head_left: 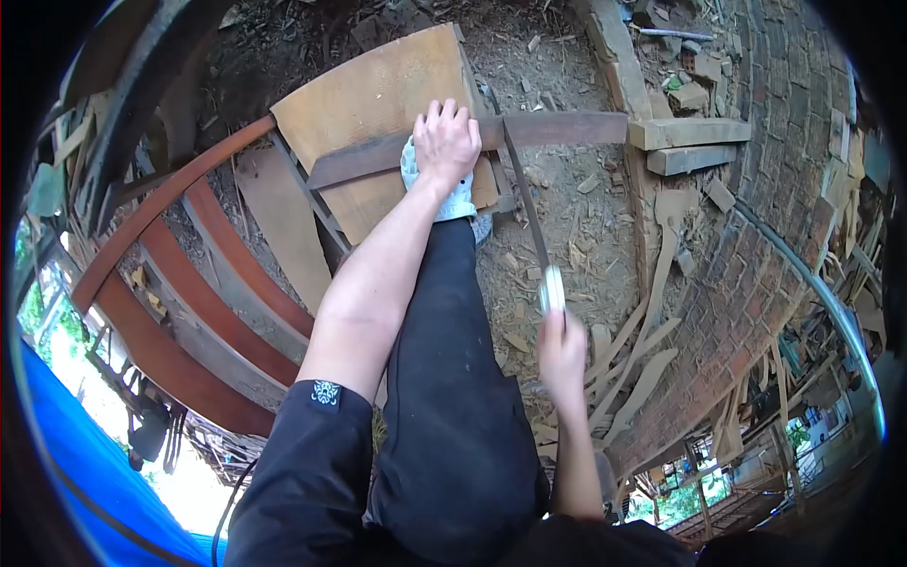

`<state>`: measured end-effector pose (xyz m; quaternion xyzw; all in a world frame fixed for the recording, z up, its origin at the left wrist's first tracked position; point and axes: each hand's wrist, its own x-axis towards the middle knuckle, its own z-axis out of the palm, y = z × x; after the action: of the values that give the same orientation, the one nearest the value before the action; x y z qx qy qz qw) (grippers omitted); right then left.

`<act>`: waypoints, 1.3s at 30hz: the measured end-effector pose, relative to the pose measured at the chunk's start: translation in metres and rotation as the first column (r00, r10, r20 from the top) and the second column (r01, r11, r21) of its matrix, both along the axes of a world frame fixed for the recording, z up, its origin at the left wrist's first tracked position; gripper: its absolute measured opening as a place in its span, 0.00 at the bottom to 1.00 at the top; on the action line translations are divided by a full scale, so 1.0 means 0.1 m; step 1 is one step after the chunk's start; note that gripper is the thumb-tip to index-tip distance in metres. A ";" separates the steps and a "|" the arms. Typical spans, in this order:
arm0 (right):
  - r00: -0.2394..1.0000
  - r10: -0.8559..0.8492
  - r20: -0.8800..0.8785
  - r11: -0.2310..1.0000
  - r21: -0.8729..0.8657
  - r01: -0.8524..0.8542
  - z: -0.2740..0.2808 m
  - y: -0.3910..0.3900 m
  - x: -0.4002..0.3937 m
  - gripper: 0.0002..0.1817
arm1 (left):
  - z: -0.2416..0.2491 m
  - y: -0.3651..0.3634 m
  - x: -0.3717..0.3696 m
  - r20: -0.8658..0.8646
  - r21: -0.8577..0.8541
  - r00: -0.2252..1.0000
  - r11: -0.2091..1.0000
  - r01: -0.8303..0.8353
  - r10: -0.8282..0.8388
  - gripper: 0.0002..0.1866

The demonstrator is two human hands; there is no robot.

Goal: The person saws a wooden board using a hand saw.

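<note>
A long, slightly curved dark wooden board (562, 129) lies across a tan chair seat (378, 90), its right part sticking out past the seat. My left hand (446, 142) is closed over the board, beside my foot in a pale perforated shoe (458, 203) that presses on it. In my right hand (562, 354) is a handsaw (526, 194), gripped by its pale handle. Its thin blade reaches up to the board just right of the seat and crosses it. My right hand is slightly blurred.
The chair's reddish slatted back (175, 260) lies to the left. Short wooden blocks (690, 133) sit near the board's right end. Curved offcuts (642, 387) and chips cover the dirt floor. A brick surface (718, 331) and a hose (803, 269) are on the right.
</note>
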<state>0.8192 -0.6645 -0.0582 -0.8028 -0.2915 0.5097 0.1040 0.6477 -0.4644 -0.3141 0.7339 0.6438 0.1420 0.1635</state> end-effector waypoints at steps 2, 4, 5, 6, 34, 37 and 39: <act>0.999 0.045 0.001 0.998 -0.031 -0.045 -0.83 0.65 -0.07 0.30 | 0.01 0.00 -0.01 -0.005 0.006 1.000 1.000 -0.002 0.002 0.10; 0.995 0.062 0.081 0.997 -0.055 -0.058 -1.11 1.01 -0.26 0.33 | 0.01 0.03 -0.04 -0.010 0.004 1.000 1.000 -0.002 0.002 0.10; 0.994 0.076 0.081 0.997 -0.012 -0.075 -1.04 0.84 -0.20 0.32 | 0.02 0.01 -0.04 -0.002 -0.008 1.000 1.000 0.006 -0.006 0.11; 0.999 0.012 -0.031 0.999 0.034 -0.011 -0.67 0.54 -0.13 0.29 | 0.03 0.05 -0.04 0.003 -0.004 1.000 1.000 0.010 -0.010 0.11; 1.000 -0.022 -0.019 1.000 -0.009 0.022 -1.10 0.68 -0.21 0.31 | 0.02 0.01 -0.02 -0.047 -0.052 0.999 0.999 0.015 -0.018 0.10; 0.999 -0.032 -0.039 0.996 -0.086 0.029 0.12 -0.42 -0.05 0.20 | -0.01 -0.03 -0.01 -0.020 -0.044 1.000 0.999 0.012 -0.012 0.10; 0.996 -0.070 -0.060 0.993 -0.104 0.063 0.46 -0.58 0.01 0.19 | -0.01 0.01 -0.03 -0.019 -0.028 1.000 0.999 0.022 -0.023 0.10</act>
<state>0.8197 -0.7225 -0.0124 -0.7998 -0.2346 0.5454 0.0888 0.6450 -0.4632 -0.3152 0.7401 0.6389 0.1240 0.1692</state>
